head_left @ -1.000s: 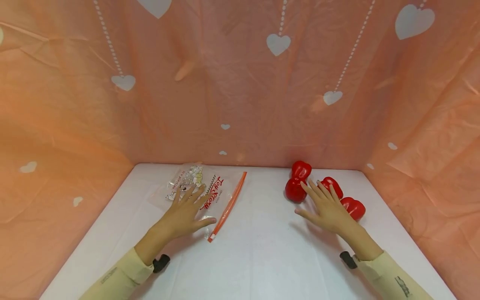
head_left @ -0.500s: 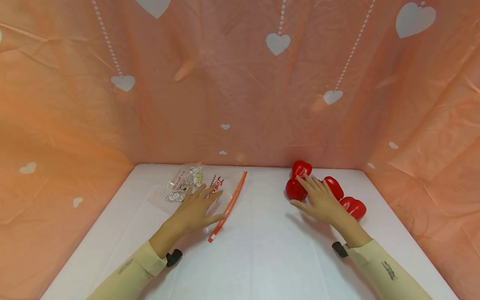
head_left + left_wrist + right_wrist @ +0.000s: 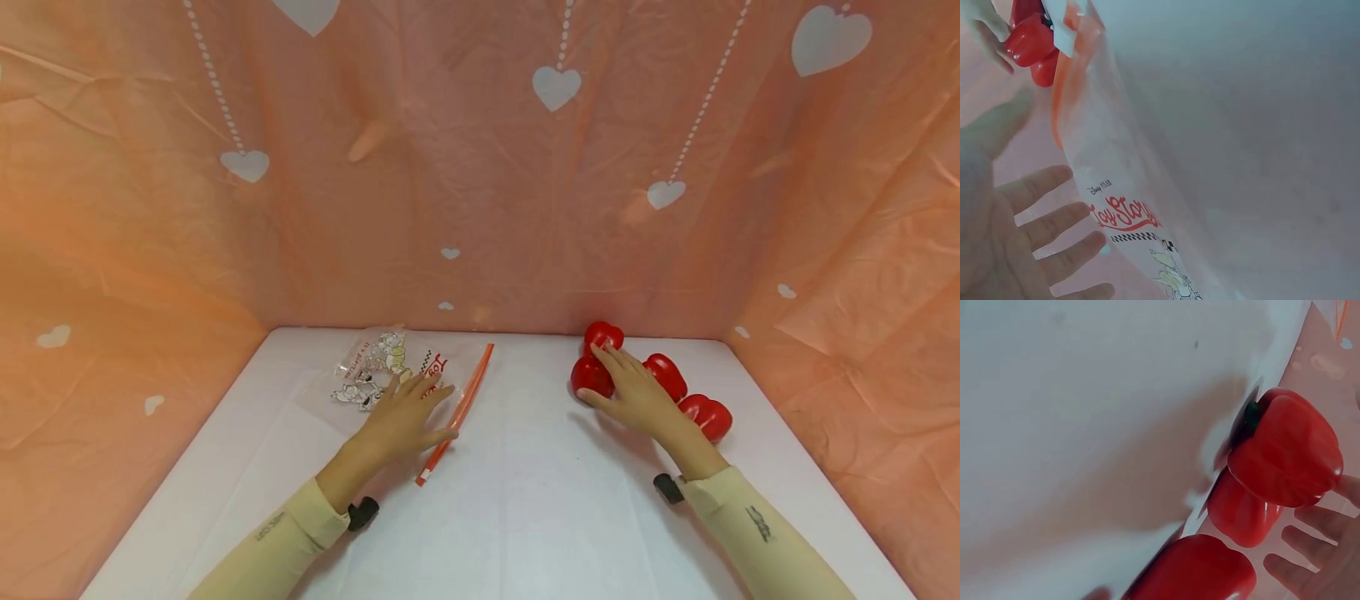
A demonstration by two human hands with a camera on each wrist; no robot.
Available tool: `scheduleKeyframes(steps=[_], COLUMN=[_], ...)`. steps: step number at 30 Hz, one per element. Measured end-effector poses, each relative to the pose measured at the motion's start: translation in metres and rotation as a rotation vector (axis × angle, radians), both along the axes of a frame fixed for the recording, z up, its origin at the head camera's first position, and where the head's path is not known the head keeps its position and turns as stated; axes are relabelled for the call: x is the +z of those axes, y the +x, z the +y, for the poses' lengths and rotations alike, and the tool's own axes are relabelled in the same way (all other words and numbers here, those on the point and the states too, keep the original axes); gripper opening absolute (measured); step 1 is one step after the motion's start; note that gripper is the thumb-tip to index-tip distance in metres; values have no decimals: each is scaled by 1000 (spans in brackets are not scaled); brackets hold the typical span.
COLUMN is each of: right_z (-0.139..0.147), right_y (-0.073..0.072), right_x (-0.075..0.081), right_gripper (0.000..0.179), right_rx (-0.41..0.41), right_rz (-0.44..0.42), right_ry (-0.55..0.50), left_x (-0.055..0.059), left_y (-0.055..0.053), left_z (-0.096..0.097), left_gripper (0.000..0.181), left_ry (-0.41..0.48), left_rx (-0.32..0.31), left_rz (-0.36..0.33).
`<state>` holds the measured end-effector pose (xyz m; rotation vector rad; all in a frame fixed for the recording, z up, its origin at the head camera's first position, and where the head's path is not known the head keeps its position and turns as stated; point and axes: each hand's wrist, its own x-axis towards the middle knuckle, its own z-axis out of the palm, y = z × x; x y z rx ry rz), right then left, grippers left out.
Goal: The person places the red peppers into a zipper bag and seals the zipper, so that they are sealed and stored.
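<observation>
In the head view a clear zip bag point(image 3: 341, 379) with cartoon print and red lettering lies flat at the back left, its orange zip strip point(image 3: 476, 387) on the right side. My left hand point(image 3: 397, 421) is over the bag's right part with fingers spread; whether it touches is unclear. Several glossy red bell peppers lie at the back right. Beside the front-left pepper point(image 3: 588, 379) is my right hand point(image 3: 633, 396), fingers extended and partly covering it. In the right wrist view that hand point(image 3: 1329, 550) is beside the nearest pepper point(image 3: 1291, 450); contact is hard to tell.
A white-covered table point(image 3: 502, 517) spreads beneath both hands. Orange sheeting point(image 3: 480, 183) with white hearts rises behind it and on both sides. Two other peppers, one middle point(image 3: 666, 375) and one outer point(image 3: 708, 417), lie to the right of my right hand.
My left hand has shifted right across the bag toward the zip strip. My right hand has moved left and slightly away from me, over the front-left pepper. Bag and peppers stay put.
</observation>
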<state>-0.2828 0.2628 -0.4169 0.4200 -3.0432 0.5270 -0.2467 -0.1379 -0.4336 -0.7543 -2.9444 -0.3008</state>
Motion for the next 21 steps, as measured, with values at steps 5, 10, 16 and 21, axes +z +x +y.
scheduleKeyframes(steps=[5, 10, 16, 21], right_z=[-2, -3, -7, -10], right_y=[-3, -6, -7, -7], right_x=[-1, -4, -4, -4], right_gripper=[96, 95, 92, 86], right_rx=[-15, -25, -28, -8], right_rz=[-20, -17, 4, 52], right_ry=[-11, -14, -27, -20], left_x=[-2, -2, -1, -1], left_y=[-1, -1, 0, 1], left_z=[2, 6, 10, 11], left_gripper=[65, 62, 49, 35], left_ry=[-1, -7, -8, 16], left_rx=[-6, -6, 15, 22], left_rz=[8, -1, 21, 34])
